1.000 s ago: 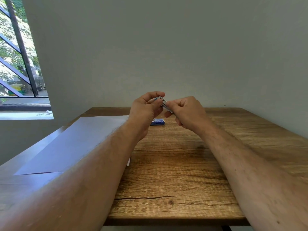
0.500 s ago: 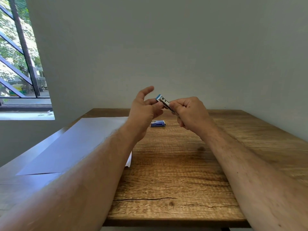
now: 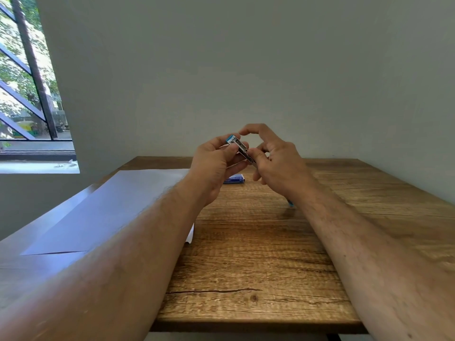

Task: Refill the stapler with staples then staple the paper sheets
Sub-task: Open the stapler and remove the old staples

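Observation:
Above the middle of the table I hold a small blue and metal stapler [image 3: 236, 144], tilted, its blue end up and to the left. My left hand [image 3: 213, 166] grips its upper part between thumb and fingers. My right hand [image 3: 277, 159] pinches its lower rear end, with the index finger arched up and free. A blue staple box [image 3: 235, 179] lies flat on the table behind my hands. White paper sheets [image 3: 110, 207] lie on the left of the table, partly hidden by my left forearm.
The wooden table [image 3: 258, 254] reaches to a plain wall at the back and right. A small blue piece [image 3: 291, 204] shows on the table just under my right forearm. A window is at the far left.
My left hand has closed its thumb and fingers on the stapler's upper part. My right index finger has lifted off. The small blue piece under my right forearm now shows.

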